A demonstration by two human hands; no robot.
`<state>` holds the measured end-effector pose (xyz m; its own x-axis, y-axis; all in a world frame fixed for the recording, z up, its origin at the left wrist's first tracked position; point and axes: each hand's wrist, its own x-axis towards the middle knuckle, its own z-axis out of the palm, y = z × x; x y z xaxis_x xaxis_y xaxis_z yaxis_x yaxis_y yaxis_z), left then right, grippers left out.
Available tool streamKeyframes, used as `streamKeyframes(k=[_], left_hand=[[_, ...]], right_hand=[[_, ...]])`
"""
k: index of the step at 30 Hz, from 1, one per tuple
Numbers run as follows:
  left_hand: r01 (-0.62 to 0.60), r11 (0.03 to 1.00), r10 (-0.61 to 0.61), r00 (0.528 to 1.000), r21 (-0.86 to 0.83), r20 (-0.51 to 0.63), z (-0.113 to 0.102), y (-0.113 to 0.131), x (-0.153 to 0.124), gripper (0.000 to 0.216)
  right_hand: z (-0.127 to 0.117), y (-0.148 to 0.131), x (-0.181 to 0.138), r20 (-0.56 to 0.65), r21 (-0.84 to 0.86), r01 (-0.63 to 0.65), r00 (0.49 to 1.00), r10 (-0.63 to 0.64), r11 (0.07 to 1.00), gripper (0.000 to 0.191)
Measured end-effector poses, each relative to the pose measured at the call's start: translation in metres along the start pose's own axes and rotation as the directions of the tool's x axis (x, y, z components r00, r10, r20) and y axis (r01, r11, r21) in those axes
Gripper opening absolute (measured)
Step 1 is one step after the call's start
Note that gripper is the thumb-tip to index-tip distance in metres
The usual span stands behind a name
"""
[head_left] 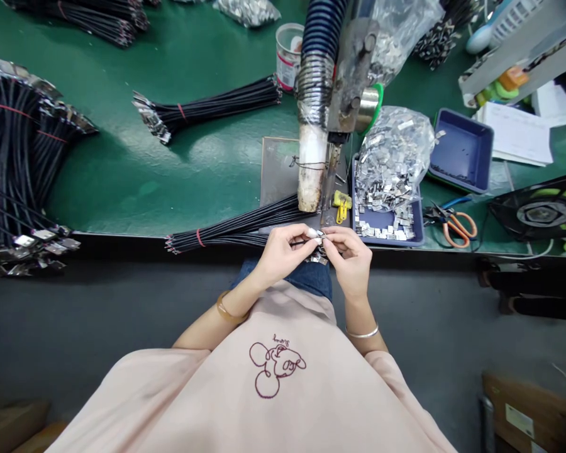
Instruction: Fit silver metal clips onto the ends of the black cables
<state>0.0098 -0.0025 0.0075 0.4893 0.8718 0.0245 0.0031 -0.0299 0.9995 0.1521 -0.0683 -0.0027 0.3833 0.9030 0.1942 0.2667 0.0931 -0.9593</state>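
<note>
My left hand (pixel 283 253) is closed in a pinch on the end of a black cable, its fingertips at the table's front edge. Opposite it, my right hand (pixel 349 257) pinches a small silver metal connector piece (pixel 321 234) at that cable end. The fingertips of both hands almost meet, and they hide most of the joint. A bundle of black cables (pixel 226 229) with a red tie lies beside and behind my left hand. More silver cable ends (pixel 317 257) show just below my fingers. A yellow clip (pixel 342 206) lies behind my right hand.
A thick hose nozzle (pixel 311 176) and metal arm hang close above my hands. To the right stand a blue tray of metal pieces (pixel 389 231), an orange-handled cutter (pixel 458 229), another blue tray (pixel 462 151) and a fan (pixel 542 212). Cable bundles (pixel 14 138) lie left.
</note>
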Motion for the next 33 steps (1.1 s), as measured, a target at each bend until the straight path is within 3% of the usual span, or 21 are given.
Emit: streamKeyframes(k=[3, 9, 18, 21, 26, 33], left_hand=[[-0.028, 0.999, 0.029, 1.000, 0.046, -0.006, 0.000, 0.000, 0.000, 0.017], [-0.122, 0.970, 0.124, 0.992, 0.212, 0.003, -0.001, -0.003, -0.001, 0.015], [-0.049, 0.995, 0.045, 0.998, 0.082, 0.050, -0.003, 0.002, -0.002, 0.017], [-0.067, 0.991, 0.063, 0.997, 0.118, 0.039, -0.003, 0.000, -0.002, 0.015], [-0.171, 0.952, 0.171, 0.985, 0.253, 0.022, -0.001, -0.002, -0.001, 0.014], [-0.237, 0.918, 0.239, 0.970, 0.316, 0.036, -0.001, -0.001, -0.001, 0.016]], right_hand=[[-0.001, -0.001, 0.000, 0.003, -0.039, 0.023, 1.000, -0.023, 0.999, 0.006], [-0.008, -0.007, -0.002, 0.031, -0.274, 0.236, 0.971, -0.237, 0.932, 0.010], [-0.004, 0.001, 0.001, 0.030, -0.055, 0.044, 0.999, -0.042, 0.998, 0.006], [-0.006, -0.002, 0.000, 0.026, -0.135, 0.093, 0.996, -0.090, 0.986, 0.006], [-0.013, -0.010, -0.001, 0.080, -0.337, 0.296, 0.955, -0.287, 0.894, 0.013], [-0.017, -0.012, -0.001, 0.139, -0.361, 0.303, 0.953, -0.271, 0.882, 0.017]])
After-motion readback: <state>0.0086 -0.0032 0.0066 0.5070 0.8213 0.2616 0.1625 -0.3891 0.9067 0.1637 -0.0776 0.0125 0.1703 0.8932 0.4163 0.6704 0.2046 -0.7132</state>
